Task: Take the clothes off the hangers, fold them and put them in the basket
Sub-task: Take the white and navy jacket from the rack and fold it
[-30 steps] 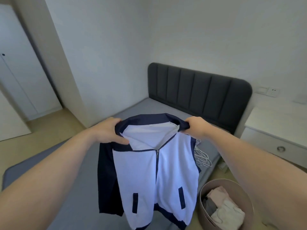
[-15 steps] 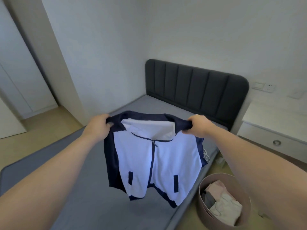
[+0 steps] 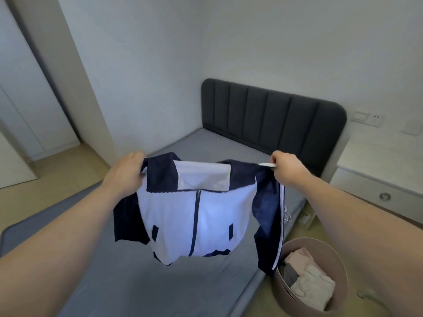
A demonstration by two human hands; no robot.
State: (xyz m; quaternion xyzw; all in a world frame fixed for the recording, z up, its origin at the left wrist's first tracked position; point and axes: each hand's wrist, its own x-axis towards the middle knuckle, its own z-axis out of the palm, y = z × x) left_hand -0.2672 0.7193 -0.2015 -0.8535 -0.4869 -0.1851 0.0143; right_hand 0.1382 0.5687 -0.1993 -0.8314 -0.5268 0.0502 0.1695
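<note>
1. Change: the jacket (image 3: 196,216) has been stretched wider than a second ago; a striped sleeve now hangs free at lower right, beside the basket (image 3: 341,271).
2. Meaning: folding is judged next.
3. Grip: one shoulder is clutched by the left hand (image 3: 127,172), the other pinched by the right hand (image 3: 286,168).
4. Item: navy-and-white, zipped, held mid-frame above the bed (image 3: 114,282).

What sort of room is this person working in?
Most likely a bedroom: a grey-covered bed with a dark padded headboard, a white nightstand beside it, and a basket of folded clothes on the floor.
</note>
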